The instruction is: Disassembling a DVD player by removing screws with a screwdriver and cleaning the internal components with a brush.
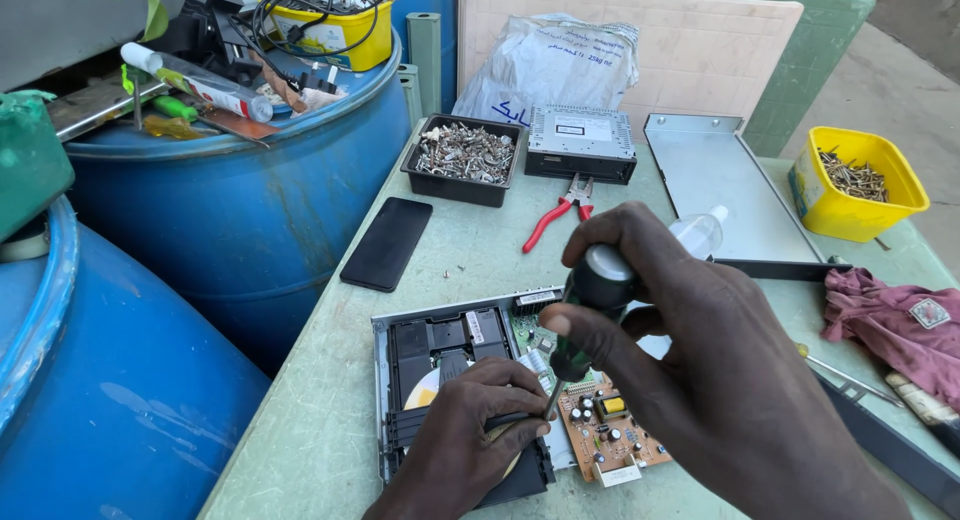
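Pliers, phone and screw tray lie behind; right hand grips a screwdriver tightly, left hand presses flat, fingers spread, on the opened player.

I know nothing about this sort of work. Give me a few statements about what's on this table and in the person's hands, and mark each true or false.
1. The right hand grips a screwdriver over the opened player. True.
2. The left hand rests on the player's black disc tray. True.
3. The pliers have blue handles. False: the handles are red.
4. The black tray holds screws and metal bits. True.
5. The phone lies on the blue barrel. False: it lies on the table.
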